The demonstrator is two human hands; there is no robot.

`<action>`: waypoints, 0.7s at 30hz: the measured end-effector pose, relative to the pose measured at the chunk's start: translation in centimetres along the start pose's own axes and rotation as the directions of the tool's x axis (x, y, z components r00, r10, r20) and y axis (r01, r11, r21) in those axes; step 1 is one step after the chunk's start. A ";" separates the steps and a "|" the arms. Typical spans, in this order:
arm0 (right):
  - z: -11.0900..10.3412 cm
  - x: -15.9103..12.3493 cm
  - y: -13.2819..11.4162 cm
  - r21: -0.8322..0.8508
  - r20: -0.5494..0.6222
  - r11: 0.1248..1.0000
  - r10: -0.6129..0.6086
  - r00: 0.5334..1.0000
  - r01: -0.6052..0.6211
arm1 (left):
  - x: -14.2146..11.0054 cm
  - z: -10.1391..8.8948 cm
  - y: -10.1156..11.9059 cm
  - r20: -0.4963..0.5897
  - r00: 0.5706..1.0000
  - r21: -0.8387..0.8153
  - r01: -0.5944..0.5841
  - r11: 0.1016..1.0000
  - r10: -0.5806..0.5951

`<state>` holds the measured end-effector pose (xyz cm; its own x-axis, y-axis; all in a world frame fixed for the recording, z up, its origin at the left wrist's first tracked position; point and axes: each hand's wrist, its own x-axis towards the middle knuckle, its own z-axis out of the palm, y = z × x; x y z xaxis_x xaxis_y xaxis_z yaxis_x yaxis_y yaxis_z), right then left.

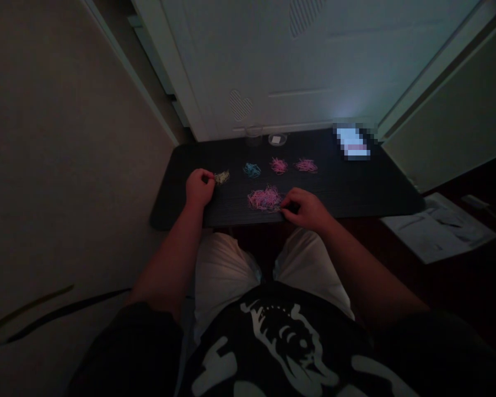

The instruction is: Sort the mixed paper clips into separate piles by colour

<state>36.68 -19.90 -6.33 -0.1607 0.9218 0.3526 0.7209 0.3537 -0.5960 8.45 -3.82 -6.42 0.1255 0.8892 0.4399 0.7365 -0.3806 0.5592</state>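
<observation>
My left hand (199, 187) is closed in a pinch beside a small pile of pale yellow strands (222, 177), its fingertips at the pile's left edge. My right hand (306, 208) pinches at the right edge of a larger mixed pile, mostly pink and purple (265, 198). The thin loops or strands look like small rubber bands, but the dim light hides their exact kind. Whatever either pinch holds is too small to make out. Behind the mixed pile lie a blue pile (252, 169), a bright pink pile (278, 165) and a pinkish-purple pile (306, 165).
All the piles lie on a dark table (355, 190) against a white panelled door. Along its back edge stand a clear container (254, 135) and a round clear lid-like piece (277, 139). A lit, blurred-out screen (352, 141) is at back right. Papers (438, 229) lie beyond the right end.
</observation>
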 end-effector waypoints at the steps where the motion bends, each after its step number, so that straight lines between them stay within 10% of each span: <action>1: 0.0 0.0 0.0 -0.011 0.005 1.000 -0.004 1.000 0.005 | 0.0 0.0 0.0 -0.002 1.000 0.001 -0.001 1.000 0.001; 21: 0.4 0.3 -0.2 -0.061 0.017 0.998 0.012 1.000 -0.011 | 0.0 -0.1 0.2 -0.006 1.000 0.017 0.004 1.000 -0.004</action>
<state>36.22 -19.66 -6.43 -0.1640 0.9285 0.3332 0.7622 0.3337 -0.5547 8.53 -3.95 -6.24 0.1186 0.8889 0.4425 0.7484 -0.3729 0.5485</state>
